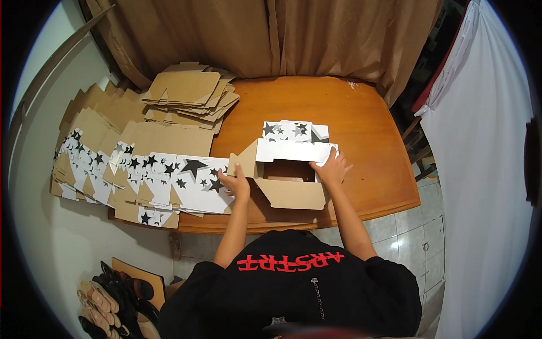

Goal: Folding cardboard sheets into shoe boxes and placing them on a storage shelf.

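As my left hand (235, 183) spreads at a flap (247, 160) and my right hand (334, 170) pinches the box (292, 151), it lies open between them. I seem mid-fold; flaps likely need bending inward.

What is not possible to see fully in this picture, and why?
Head view:
Table, left part: mostly covered by flat cardboard sheets.
Beneath the near flap of the open box: hidden by it.
Space behind the brown curtain: hidden by it.
Dark object, far right: cut off by dark rim.
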Action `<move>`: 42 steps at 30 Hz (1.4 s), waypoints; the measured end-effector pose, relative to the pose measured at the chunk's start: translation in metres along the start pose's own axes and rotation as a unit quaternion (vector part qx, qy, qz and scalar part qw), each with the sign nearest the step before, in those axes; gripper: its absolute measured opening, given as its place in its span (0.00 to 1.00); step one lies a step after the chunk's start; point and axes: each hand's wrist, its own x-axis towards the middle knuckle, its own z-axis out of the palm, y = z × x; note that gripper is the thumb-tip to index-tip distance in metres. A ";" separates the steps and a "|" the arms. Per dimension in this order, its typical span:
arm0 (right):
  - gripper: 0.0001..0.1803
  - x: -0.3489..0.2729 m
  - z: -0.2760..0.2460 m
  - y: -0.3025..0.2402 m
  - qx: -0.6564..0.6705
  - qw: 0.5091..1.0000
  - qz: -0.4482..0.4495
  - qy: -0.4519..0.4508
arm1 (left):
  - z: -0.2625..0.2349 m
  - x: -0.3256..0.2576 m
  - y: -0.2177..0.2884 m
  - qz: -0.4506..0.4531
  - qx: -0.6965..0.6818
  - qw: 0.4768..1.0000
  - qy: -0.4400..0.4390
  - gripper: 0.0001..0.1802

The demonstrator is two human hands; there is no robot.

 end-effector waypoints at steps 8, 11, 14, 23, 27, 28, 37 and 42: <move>0.48 0.002 0.002 0.006 0.010 1.000 0.004 -0.026 | 0.002 -0.024 0.030 0.177 -0.280 0.929 -0.162 0.25; 0.49 0.003 -0.004 0.005 0.007 0.999 0.013 -0.042 | -0.006 -0.029 0.046 0.366 -0.078 0.871 -0.319 0.32; 0.49 0.003 -0.004 0.004 0.022 0.999 0.016 -0.042 | -0.006 -0.033 0.050 0.423 0.033 0.836 -0.349 0.27; 0.50 0.002 -0.005 0.001 0.020 0.999 0.030 -0.037 | -0.002 -0.032 0.047 0.458 0.158 0.786 -0.383 0.27; 0.50 0.002 -0.005 0.000 0.014 0.999 0.030 -0.031 | 0.000 -0.030 0.045 0.462 0.160 0.788 -0.375 0.27; 0.50 0.002 -0.006 0.000 0.023 0.999 0.032 -0.035 | 0.001 -0.028 0.046 0.455 0.144 0.788 -0.390 0.29; 0.49 0.010 0.001 0.015 0.123 0.990 0.047 -0.058 | -0.037 -0.006 0.026 0.543 0.038 0.729 -0.416 0.44; 0.42 0.024 0.027 0.030 0.228 0.969 0.054 -0.071 | -0.025 -0.006 0.010 0.444 0.011 0.806 -0.390 0.26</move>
